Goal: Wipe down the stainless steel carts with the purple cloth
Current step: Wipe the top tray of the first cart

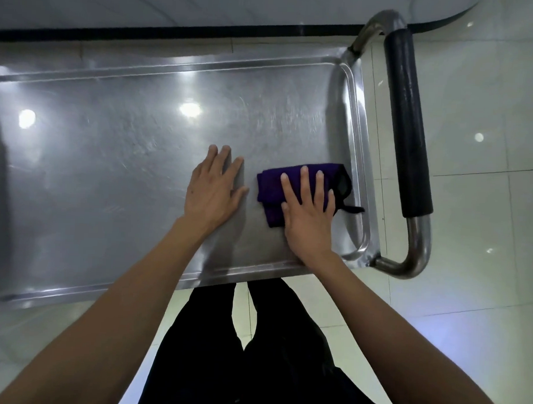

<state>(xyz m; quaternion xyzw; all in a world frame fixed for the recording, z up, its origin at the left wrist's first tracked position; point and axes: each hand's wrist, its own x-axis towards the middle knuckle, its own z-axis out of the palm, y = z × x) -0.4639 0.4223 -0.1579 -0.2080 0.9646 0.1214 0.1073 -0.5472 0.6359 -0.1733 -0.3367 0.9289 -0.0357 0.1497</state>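
Floor (474, 88): pale glossy tiles, ceiling lights reflected in them; a dark strip is seen along the far side.

Cart (125, 142): stainless top with a raised rim, scuffed and streaked, light spots reflected on it. It is viewed from above and spans most of the frame. Handle (408, 131) is mounted at the right end: bent steel tube with a black sleeve over its straight run.

Person: both bare forearms are extended over the near rim; dark trousers (254, 352) are seen below the cart edge.

Left hand (214, 191): laid flat on bare steel, fingers straight and slightly spread, nothing held.

Right hand (307, 212): pressed palm-down on the cloth, fingers straight and apart, not curled round it.

Cloth (270, 187): purple, folded into a wad, lying on the cart top near the right rim, just beside the left hand but not touching it. A dark edge and a short dark tail stick out on its right side.
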